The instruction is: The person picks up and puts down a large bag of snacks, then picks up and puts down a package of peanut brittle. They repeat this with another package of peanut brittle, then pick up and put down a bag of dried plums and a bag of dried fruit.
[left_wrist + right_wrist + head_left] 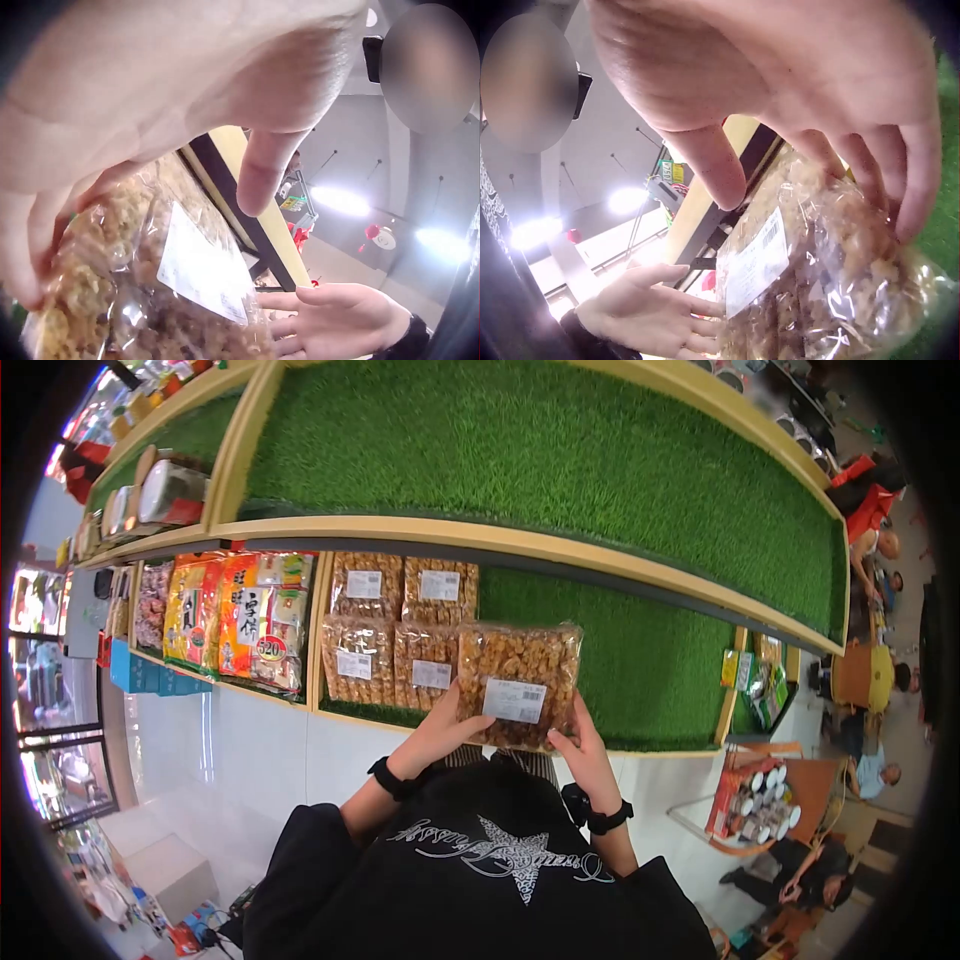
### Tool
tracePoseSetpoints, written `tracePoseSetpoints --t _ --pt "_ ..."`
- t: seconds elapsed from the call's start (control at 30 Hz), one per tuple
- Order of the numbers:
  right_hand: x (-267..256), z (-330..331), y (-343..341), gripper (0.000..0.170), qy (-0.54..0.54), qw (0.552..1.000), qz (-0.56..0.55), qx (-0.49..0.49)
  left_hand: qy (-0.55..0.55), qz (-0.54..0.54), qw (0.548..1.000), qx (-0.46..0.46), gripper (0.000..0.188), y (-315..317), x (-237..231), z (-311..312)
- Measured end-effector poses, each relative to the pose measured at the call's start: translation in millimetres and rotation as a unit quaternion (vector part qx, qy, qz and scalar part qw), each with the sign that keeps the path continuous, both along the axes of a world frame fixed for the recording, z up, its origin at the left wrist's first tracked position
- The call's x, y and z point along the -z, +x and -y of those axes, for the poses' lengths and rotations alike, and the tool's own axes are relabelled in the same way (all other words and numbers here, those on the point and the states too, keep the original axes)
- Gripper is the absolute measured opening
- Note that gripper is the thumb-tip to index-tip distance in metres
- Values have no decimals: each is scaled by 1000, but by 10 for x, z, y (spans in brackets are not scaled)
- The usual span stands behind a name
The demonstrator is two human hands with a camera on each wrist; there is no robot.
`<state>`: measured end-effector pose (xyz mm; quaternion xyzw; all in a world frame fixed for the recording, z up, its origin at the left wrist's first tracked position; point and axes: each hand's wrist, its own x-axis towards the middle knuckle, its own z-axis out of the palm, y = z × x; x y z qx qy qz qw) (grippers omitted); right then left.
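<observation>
Both hands hold a clear plastic pack of golden-brown clustered snack (520, 670), with a white barcode label on its face, at the front of the green-lined shelf. My left hand (445, 728) grips its lower left side, the thumb lying on the front. On the opposite side my right hand (587, 750) holds the lower right edge, its thumb near the bottom of the label. Each wrist view shows the fingers bent round the pack's side over the crinkled wrapping. Left of it, similar labelled snack packs (360, 650) stand in two rows, and the held pack overlaps the nearest.
A wooden divider (322, 625) separates the packs from orange and yellow rice-cracker bags (265, 620). Green artificial grass (640, 660) lines the shelf to the right, as far as another divider with small green packets (770, 695). A raised grass-lined tier (540, 450) runs behind.
</observation>
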<state>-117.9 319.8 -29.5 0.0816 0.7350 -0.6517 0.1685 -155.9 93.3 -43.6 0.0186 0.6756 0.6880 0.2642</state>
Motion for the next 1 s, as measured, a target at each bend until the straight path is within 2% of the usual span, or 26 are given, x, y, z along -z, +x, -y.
tracePoseSetpoints --t 0.07,0.1,0.13,0.2,0.27,0.33,0.37,0.4,0.47,0.53,0.63,0.77,0.8,0.87,0.9,0.93,1.0 --pt "62 32 6 66 0 999 9 35 80 70 994 -17 66 -91 11 -26" --pt "97 33 -12 66 -35 997 36 58 95 91 991 3 66 -140 45 -24" --pt "181 -6 -41 66 -35 997 40 53 58 101 993 25 66 -192 66 -32" --pt "253 -36 -133 65 -61 994 48 73 87 125 988 0 64 -238 192 -90" --pt "362 -99 -236 65 1 996 46 76 76 162 984 -5 70 -360 94 -185" --pt "411 -133 -406 66 -34 992 71 98 71 172 981 -61 72 -484 73 -297" --pt "460 -168 -512 65 -3 993 77 94 23 197 978 -60 74 -568 162 -332" --pt "491 -199 -610 65 28 992 82 89 21 204 977 -58 74 -661 198 -356" --pt "521 -214 -837 66 42 992 76 87 84 164 982 -43 85 -877 203 -400" --pt "619 -252 -1060 65 20 995 54 84 53 181 980 -57 87 -1069 169 -438" --pt "673 -212 -1355 65 11 994 41 97 17 186 979 -79 93 -1390 420 -453" --pt "1239 -275 -1623 64 50 995 11 91 -2 156 985 -71 93 -1611 719 -490" --pt "1334 -240 -1673 65 43 996 40 71 -4 154 986 -70 93 -1627 830 -508" --pt "1577 -153 -1642 65 33 996 70 54 -124 209 968 -62 91 -1600 1087 -569" --pt "1747 -110 -1620 67 26 997 61 27 -33 225 971 -70 83 -1541 1318 -569" --pt "1866 -72 -1616 70 19 998 51 1 -36 222 972 -67 83 -1514 1483 -559" --pt "1962 15 -1598 72 15 998 65 17 -71 115 991 -13 75 -1475 1592 -564"
